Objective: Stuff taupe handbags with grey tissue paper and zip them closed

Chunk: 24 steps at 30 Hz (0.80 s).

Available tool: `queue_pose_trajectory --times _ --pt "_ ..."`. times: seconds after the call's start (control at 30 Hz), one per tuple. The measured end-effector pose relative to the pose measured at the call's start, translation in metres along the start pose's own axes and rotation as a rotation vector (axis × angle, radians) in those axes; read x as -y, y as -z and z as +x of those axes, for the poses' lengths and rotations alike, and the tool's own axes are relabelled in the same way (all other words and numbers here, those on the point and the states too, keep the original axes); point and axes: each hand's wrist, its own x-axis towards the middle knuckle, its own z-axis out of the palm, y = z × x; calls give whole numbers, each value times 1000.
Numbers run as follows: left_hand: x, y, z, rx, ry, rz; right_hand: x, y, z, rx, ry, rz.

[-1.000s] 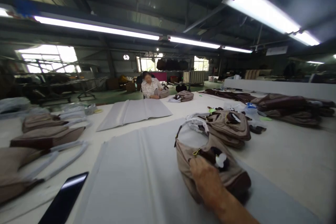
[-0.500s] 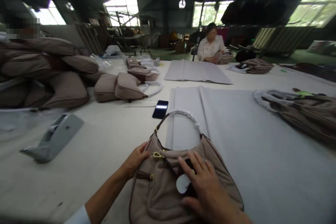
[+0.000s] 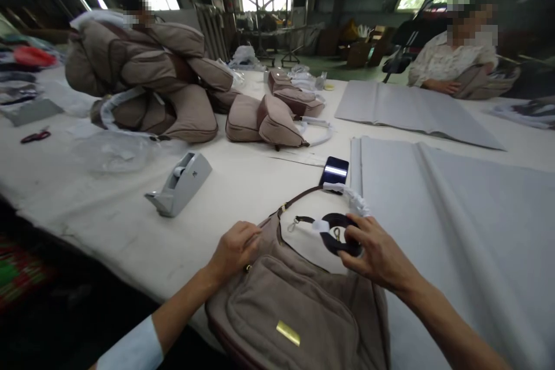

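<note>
A taupe handbag lies on the white table right in front of me, its handle partly wrapped in white paper. My left hand rests closed on the bag's upper left edge near the zipper. My right hand pinches a coiled dark strap with a white paper tab and metal clasp, held just above the bag's opening.
A black phone lies beyond the handle. A grey tape dispenser stands to the left. More taupe bags are piled at the back left. Grey paper sheets cover the right. A person sits across the table. Red scissors lie far left.
The view has swung left and down. My right hand has lifted the coiled strap off the bag's front to its opening. The left hand stays at the bag's edge.
</note>
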Motion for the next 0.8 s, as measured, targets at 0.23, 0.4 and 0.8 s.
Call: queue_pose_trajectory --times 0.23,0.4,0.8 --pt "-45 -28 15 520 -427 550 -6 -8 22 85 45 -55" --pt "-33 -10 -10 319 -706 547 4 8 5 12 20 -99" --pt "-17 17 -50 41 -759 373 17 -54 35 261 124 -226"
